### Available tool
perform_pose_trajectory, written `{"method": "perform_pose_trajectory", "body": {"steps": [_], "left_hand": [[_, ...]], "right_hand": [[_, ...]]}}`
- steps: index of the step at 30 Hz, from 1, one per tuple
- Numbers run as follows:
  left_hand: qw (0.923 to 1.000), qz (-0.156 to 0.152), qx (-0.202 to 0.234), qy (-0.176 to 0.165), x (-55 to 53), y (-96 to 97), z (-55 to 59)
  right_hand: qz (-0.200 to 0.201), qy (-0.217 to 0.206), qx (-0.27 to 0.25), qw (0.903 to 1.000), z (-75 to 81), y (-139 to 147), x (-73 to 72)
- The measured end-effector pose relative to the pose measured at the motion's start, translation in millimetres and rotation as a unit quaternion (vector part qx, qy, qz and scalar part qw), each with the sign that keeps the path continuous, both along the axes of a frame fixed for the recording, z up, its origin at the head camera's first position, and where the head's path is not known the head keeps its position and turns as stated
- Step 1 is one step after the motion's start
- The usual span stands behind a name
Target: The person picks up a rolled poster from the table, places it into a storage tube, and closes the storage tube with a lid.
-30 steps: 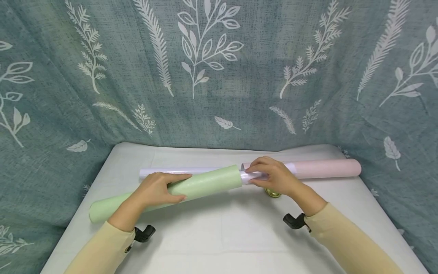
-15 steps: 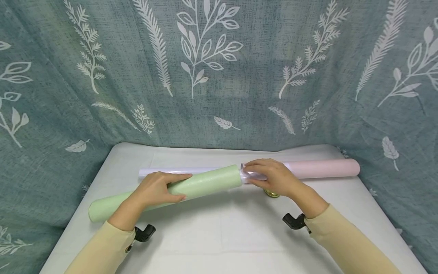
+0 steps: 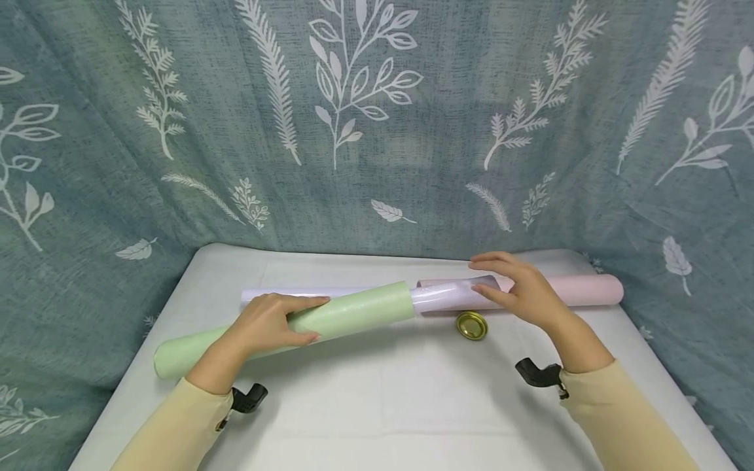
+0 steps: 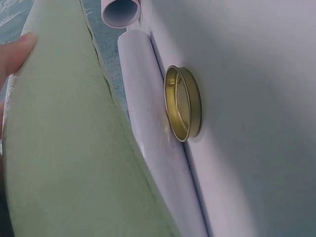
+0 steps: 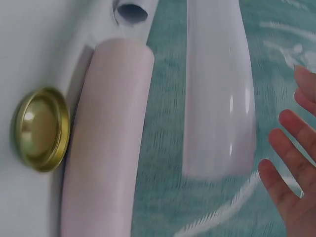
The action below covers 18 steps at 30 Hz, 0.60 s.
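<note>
My left hand [image 3: 271, 327] grips a pale green tube [image 3: 365, 311], tilted up to the right above the table. Out of its right mouth sticks a rolled sheet of glossy lavender paper [image 3: 442, 296]; how far it reaches inside is hidden. Beside the free end of that roll is my right hand [image 3: 521, 291], its fingers spread and thumb apart. In the right wrist view a gap shows between these fingertips [image 5: 266, 170] and the paper roll [image 5: 219, 98].
A pink tube [image 3: 580, 290] lies at the back right, its open end facing left. Behind the green tube lies another lavender roll [image 3: 306, 292]. A shallow round gold lid [image 3: 472, 325] sits in front of the pink tube. Patterned curtain [image 3: 383, 131] hangs behind the table.
My right hand has let go of the lavender paper roll near the green tube's mouth and moved right, its fingers spreading. The gold lid is now uncovered. The left hand stays on the green tube.
</note>
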<state>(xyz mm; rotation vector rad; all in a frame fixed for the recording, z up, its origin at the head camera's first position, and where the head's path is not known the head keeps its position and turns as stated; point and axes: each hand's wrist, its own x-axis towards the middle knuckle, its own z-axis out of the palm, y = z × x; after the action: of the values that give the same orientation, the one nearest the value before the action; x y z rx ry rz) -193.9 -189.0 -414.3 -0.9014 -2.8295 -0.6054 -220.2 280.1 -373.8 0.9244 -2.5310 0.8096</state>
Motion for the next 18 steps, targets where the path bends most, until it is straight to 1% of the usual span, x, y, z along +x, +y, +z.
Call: {"method": "perform_pose_trajectory", "body": {"steps": [2, 5, 13, 16, 18], "left_hand": [[1.0000, -0.001, 0.001, 0.003, -0.2, -0.3, 0.0], [1.0000, -0.003, 0.005, 0.006, -0.5, -0.8, -0.2], [0.9999, -0.002, 0.010, 0.012, -1.9, -1.8, -2.1], [0.9999, -0.003, 0.012, 0.010, -2.1, -1.6, -2.2], [0.9998, -0.004, 0.014, 0.011, -2.3, -1.5, -2.2]], "right_hand": [[-0.020, -0.018, -0.012, 0.9996, -2.3, 9.8, 0.2], [-0.034, -0.035, -0.026, 0.9984, -6.8, 20.6, 0.4], [-0.035, -0.051, -0.066, 0.9959, -24.3, 36.3, -3.1], [-0.029, -0.065, -0.082, 0.9941, -31.6, 39.4, -4.6], [-0.020, -0.082, -0.094, 0.9920, -35.1, 40.6, -5.0]]}}
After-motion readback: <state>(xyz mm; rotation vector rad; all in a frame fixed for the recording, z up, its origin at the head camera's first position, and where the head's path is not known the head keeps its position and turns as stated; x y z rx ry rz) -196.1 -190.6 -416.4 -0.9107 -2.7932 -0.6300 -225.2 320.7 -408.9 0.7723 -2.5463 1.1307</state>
